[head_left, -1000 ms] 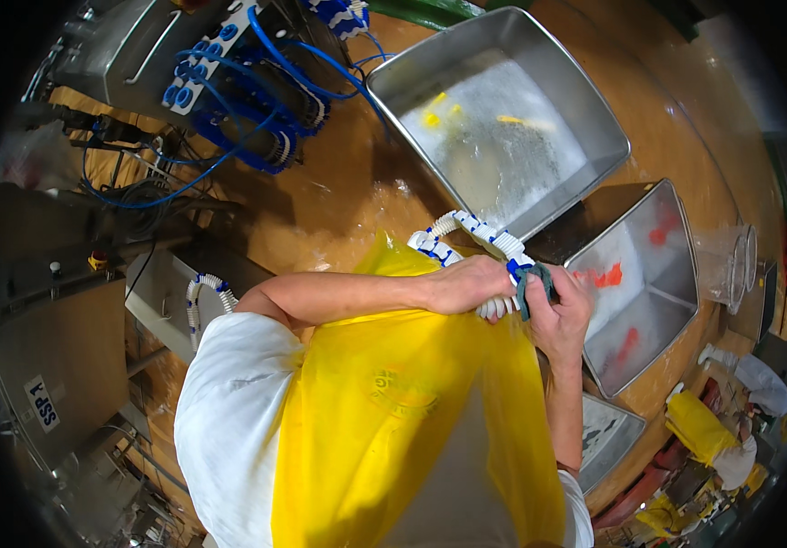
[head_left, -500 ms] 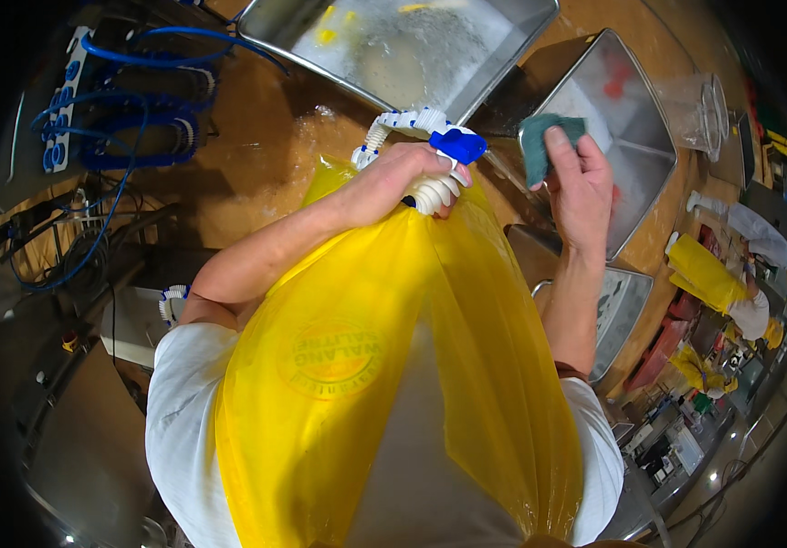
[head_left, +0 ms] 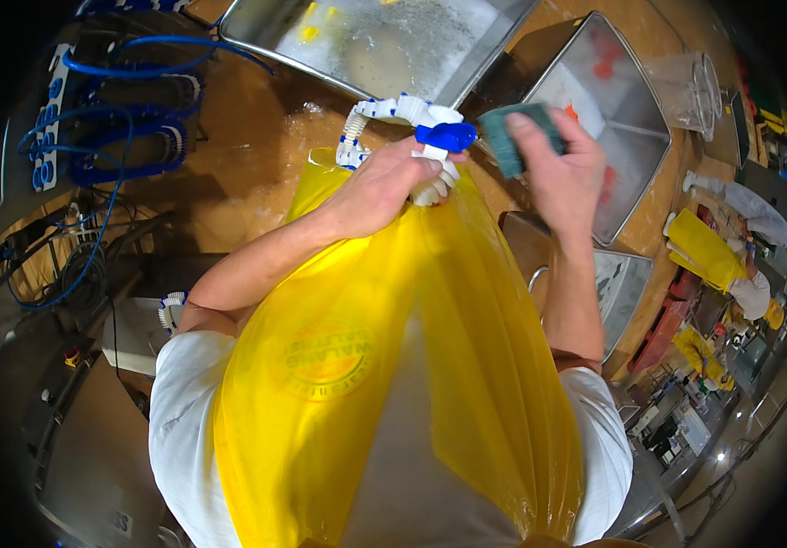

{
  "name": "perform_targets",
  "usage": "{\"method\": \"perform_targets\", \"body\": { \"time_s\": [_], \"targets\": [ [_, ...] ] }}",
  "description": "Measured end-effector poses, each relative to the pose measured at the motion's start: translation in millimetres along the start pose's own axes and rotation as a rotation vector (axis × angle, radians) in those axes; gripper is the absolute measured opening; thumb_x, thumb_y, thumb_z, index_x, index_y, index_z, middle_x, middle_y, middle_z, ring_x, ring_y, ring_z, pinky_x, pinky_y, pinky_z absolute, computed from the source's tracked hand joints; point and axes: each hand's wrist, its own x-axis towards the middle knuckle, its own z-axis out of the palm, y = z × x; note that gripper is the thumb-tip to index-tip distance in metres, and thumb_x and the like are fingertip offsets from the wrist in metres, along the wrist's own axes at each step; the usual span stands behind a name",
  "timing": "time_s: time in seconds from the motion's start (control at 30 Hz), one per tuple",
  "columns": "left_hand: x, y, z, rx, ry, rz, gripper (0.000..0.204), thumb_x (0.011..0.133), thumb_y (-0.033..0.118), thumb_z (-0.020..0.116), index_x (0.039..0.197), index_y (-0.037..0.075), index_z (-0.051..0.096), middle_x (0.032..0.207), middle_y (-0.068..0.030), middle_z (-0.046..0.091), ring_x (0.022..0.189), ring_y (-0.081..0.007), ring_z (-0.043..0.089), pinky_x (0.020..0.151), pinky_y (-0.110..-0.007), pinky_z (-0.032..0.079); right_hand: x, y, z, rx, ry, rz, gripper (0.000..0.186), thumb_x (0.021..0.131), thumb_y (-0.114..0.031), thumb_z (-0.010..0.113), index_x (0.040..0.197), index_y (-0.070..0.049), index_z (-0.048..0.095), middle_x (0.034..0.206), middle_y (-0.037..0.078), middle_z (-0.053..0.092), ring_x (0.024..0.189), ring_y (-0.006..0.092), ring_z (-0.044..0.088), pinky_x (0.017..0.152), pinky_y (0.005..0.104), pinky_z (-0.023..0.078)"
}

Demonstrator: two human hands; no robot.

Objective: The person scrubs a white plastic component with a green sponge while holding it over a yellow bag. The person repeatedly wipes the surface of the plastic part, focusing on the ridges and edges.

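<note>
My left hand (head_left: 373, 190) is closed around a white segmented plastic chain (head_left: 398, 109), held up against my yellow apron (head_left: 320, 274). The chain loops out beyond the fingers, and a bright blue piece (head_left: 445, 138) sticks up from it beside my thumb. Part of the chain is hidden in the grip. In my right hand (head_left: 565, 173) is a green scouring pad (head_left: 503, 142), pinched between thumb and fingers. It is slightly blurred and sits just to the right of the blue piece, apart from it.
Ahead stands a metal basin (head_left: 491, 57) with foamy water and yellow pieces. To its right is a deep metal tub (head_left: 642, 151) with suds and red pieces, beside a clear plastic container (head_left: 676, 96). Blue-and-white looped chains (head_left: 138, 151) lie left. Farther right, a person (head_left: 711, 254) wears yellow.
My right hand has brought the scouring pad leftward, closer to the chain. My left hand keeps its grip on the chain, and the whole view has shifted slightly.
</note>
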Motion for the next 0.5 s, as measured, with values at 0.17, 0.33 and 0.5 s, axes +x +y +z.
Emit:
{"method": "perform_targets", "body": {
  "time_s": [0.17,0.33,0.5],
  "targets": [
    [-0.7,8.3,-0.5,0.203,0.026,0.023,0.045,0.103,0.022,0.053,0.143,0.001,0.057,0.119,-0.0171,0.072,0.109,-0.0268,0.068,0.101,-0.040,0.051,-24.5,15.0,25.4,0.128,-0.040,0.096,0.026,0.093,-0.013,0.083,0.111,0.002,0.073,0.096,0.003,0.076,0.086,0.0070,0.068,0.076,0.0256,0.056],
    [-0.9,10.1,1.9,0.381,0.022,-0.116,0.053,0.101,0.031,0.057,0.145,0.002,0.054,0.134,-0.0222,0.066,0.128,-0.0319,0.061,0.112,-0.042,0.044,-27.1,28.1,45.2,0.334,-0.108,0.221,0.021,0.091,-0.016,0.082,0.105,-0.001,0.074,0.089,0.001,0.073,0.081,0.0074,0.065,0.073,0.0277,0.055],
    [-15.9,-46.0,-16.3,0.055,0.141,-0.107,0.041,0.107,0.022,0.048,0.137,-0.001,0.066,0.148,-0.0128,0.061,0.137,-0.0255,0.055,0.121,-0.040,0.038,-39.8,33.3,43.7,0.098,-0.113,-0.033,0.023,0.092,-0.020,0.075,0.103,0.000,0.076,0.079,0.015,0.072,0.072,0.0166,0.069,0.068,0.0360,0.055]
  ]
}}
